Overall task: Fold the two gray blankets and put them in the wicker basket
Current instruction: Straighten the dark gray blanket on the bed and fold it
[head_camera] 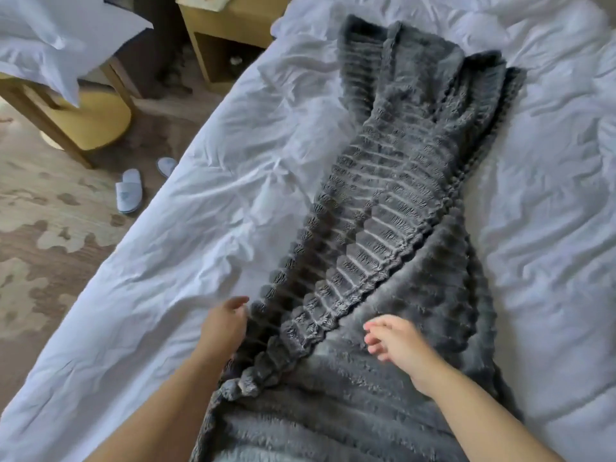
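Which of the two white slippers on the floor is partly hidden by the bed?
The farther slipper, right against the bed's edge: the white bedding cuts off part of it. The nearer slipper lies whole on the carpet.

I saw blanket [400, 211] lay on bed [216, 195], centre | slippers [129, 191] sat on floor [50, 211], left | nightstand [230, 35] stood beside bed, top

Entry, my own arms: left hand [223, 328] and right hand [396, 341], both bare; forearms uncovered as far as they show.
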Demonstrator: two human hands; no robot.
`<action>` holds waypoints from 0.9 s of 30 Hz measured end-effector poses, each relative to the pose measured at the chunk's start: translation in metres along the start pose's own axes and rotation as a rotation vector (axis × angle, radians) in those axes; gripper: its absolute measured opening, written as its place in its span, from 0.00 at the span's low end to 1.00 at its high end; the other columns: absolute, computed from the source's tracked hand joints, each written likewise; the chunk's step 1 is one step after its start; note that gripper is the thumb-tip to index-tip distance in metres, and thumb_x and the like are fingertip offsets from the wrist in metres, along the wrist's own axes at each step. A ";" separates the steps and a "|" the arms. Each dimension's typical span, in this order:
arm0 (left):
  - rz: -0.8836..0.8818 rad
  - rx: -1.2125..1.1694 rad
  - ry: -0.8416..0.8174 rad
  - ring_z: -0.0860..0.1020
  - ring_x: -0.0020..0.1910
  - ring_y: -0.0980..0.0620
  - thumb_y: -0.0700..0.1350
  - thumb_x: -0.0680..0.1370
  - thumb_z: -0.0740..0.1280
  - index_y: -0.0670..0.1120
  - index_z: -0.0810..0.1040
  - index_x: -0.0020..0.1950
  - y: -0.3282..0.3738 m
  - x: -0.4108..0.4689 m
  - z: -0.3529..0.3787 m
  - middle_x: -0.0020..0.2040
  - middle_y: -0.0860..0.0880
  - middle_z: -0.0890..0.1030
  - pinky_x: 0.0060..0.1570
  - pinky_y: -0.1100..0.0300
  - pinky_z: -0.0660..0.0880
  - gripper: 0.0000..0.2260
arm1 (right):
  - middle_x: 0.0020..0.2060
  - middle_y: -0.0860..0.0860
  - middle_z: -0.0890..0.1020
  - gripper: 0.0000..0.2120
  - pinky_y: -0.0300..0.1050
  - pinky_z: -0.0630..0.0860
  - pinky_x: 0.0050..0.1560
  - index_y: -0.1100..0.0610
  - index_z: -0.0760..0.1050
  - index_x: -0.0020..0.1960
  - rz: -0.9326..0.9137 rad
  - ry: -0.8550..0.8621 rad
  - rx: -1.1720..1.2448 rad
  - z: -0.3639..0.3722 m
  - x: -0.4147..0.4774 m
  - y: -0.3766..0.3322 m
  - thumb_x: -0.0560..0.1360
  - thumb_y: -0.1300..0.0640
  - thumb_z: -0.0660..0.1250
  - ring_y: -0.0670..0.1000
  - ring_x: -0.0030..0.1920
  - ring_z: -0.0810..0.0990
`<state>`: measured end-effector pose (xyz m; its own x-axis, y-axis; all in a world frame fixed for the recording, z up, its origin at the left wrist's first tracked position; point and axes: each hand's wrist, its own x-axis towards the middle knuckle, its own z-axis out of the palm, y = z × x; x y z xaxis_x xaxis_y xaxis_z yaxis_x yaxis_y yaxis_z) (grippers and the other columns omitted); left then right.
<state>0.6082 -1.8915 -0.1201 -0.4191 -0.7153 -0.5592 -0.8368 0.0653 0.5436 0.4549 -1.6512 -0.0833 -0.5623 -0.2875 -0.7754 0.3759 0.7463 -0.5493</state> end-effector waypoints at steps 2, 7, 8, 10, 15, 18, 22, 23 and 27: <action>-0.083 -0.170 -0.045 0.79 0.39 0.49 0.42 0.79 0.62 0.48 0.81 0.59 0.013 0.025 0.007 0.48 0.46 0.83 0.38 0.58 0.76 0.12 | 0.44 0.54 0.79 0.07 0.43 0.75 0.42 0.58 0.75 0.55 0.012 0.039 0.163 0.024 0.034 -0.020 0.79 0.58 0.61 0.52 0.45 0.79; -0.066 -0.299 -0.541 0.80 0.36 0.56 0.41 0.73 0.73 0.53 0.76 0.63 0.023 0.041 0.027 0.49 0.52 0.82 0.29 0.68 0.74 0.19 | 0.45 0.59 0.80 0.14 0.51 0.80 0.46 0.62 0.74 0.56 0.161 0.120 0.429 0.059 0.079 -0.041 0.78 0.52 0.65 0.57 0.46 0.82; -0.029 -0.214 -0.614 0.80 0.39 0.56 0.44 0.71 0.75 0.55 0.73 0.66 0.023 0.039 0.032 0.49 0.54 0.81 0.30 0.70 0.73 0.25 | 0.43 0.58 0.81 0.14 0.49 0.80 0.42 0.62 0.75 0.53 0.188 0.157 0.440 0.061 0.083 -0.041 0.77 0.51 0.67 0.55 0.41 0.82; 0.106 0.061 -0.637 0.80 0.47 0.54 0.51 0.68 0.78 0.53 0.69 0.71 0.019 0.038 0.043 0.52 0.54 0.80 0.39 0.70 0.75 0.34 | 0.45 0.57 0.80 0.21 0.51 0.80 0.46 0.66 0.75 0.54 0.251 0.312 0.352 0.063 0.090 -0.036 0.72 0.49 0.72 0.56 0.44 0.81; 0.206 0.084 -0.490 0.80 0.49 0.53 0.52 0.71 0.74 0.50 0.71 0.68 0.015 0.029 0.051 0.53 0.53 0.80 0.46 0.63 0.75 0.27 | 0.44 0.58 0.79 0.13 0.52 0.80 0.43 0.64 0.74 0.51 0.316 0.390 0.473 0.056 0.093 -0.031 0.73 0.57 0.72 0.55 0.42 0.78; 0.065 -0.413 -0.494 0.82 0.38 0.55 0.46 0.72 0.74 0.51 0.77 0.54 0.023 0.026 0.040 0.45 0.49 0.83 0.37 0.62 0.79 0.13 | 0.35 0.53 0.76 0.06 0.44 0.75 0.37 0.58 0.73 0.42 0.198 0.291 0.653 0.053 0.085 -0.040 0.73 0.62 0.70 0.51 0.35 0.75; -0.125 -0.869 -0.671 0.77 0.27 0.50 0.49 0.72 0.71 0.50 0.77 0.43 0.035 0.026 0.020 0.33 0.48 0.79 0.21 0.66 0.67 0.05 | 0.43 0.55 0.80 0.09 0.50 0.77 0.47 0.60 0.77 0.49 0.109 0.274 0.824 0.044 0.068 -0.052 0.69 0.63 0.66 0.56 0.43 0.80; -0.126 -0.890 -0.661 0.74 0.25 0.49 0.49 0.72 0.71 0.50 0.76 0.41 0.036 0.028 0.017 0.31 0.46 0.76 0.21 0.67 0.64 0.06 | 0.44 0.56 0.82 0.11 0.52 0.78 0.49 0.61 0.78 0.51 0.119 0.241 0.884 0.042 0.064 -0.055 0.70 0.63 0.64 0.58 0.44 0.82; -0.149 -0.963 -0.407 0.68 0.34 0.45 0.40 0.74 0.70 0.49 0.77 0.46 0.034 0.045 0.007 0.41 0.40 0.73 0.33 0.55 0.65 0.05 | 0.33 0.53 0.84 0.17 0.47 0.77 0.40 0.58 0.84 0.33 0.105 0.163 0.981 0.036 0.049 -0.073 0.75 0.60 0.61 0.55 0.33 0.83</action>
<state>0.5581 -1.9170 -0.1311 -0.5711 -0.3716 -0.7319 -0.3318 -0.7111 0.6199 0.4262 -1.7415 -0.0923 -0.5579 -0.1080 -0.8229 0.8299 -0.0832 -0.5517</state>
